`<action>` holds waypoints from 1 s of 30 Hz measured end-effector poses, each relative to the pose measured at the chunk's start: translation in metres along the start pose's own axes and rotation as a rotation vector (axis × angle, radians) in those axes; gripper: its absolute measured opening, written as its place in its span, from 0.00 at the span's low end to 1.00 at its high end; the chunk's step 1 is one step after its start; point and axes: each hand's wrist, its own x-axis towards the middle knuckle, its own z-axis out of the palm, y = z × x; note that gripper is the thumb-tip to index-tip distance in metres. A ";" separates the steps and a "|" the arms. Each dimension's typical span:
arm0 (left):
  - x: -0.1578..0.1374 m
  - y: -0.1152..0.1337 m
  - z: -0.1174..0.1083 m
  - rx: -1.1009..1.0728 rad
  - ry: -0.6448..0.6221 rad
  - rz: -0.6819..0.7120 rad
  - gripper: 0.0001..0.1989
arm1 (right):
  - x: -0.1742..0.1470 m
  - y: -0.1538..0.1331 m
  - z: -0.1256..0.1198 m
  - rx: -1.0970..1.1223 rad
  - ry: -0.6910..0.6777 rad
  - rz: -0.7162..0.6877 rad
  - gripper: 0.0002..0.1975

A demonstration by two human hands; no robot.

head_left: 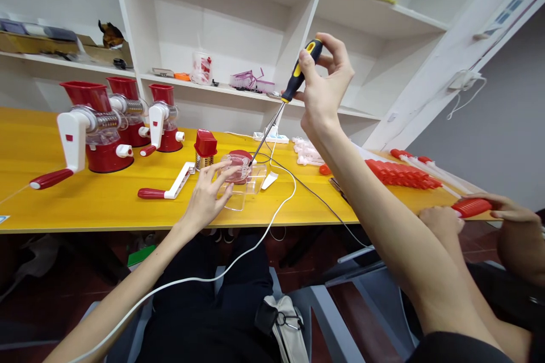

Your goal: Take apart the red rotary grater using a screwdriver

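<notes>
Right grip (326,82): we pinch the screwdriver (301,71); its tilt could cause slipping.
Left grip (208,193): spread on clear plastic (256,177); jab risk.

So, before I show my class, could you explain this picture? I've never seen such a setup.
There's no robot here: just a person's bare hands, seen by a camera worn on their head. The left hand rests on a clear part; the right hand holds a screwdriver, its tip down at that part. On the yellow table stand three graters, with a crank nearby. At right, a co-worker's hands hold a red piece. Shelves stand behind.
</notes>
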 end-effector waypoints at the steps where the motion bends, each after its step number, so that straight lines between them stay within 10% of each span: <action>1: 0.000 0.000 0.000 -0.002 -0.002 0.000 0.21 | -0.003 -0.005 0.003 0.013 0.063 0.007 0.20; 30: 0.001 0.002 0.000 0.007 0.003 -0.001 0.21 | -0.025 -0.047 0.019 0.088 -0.196 -0.060 0.17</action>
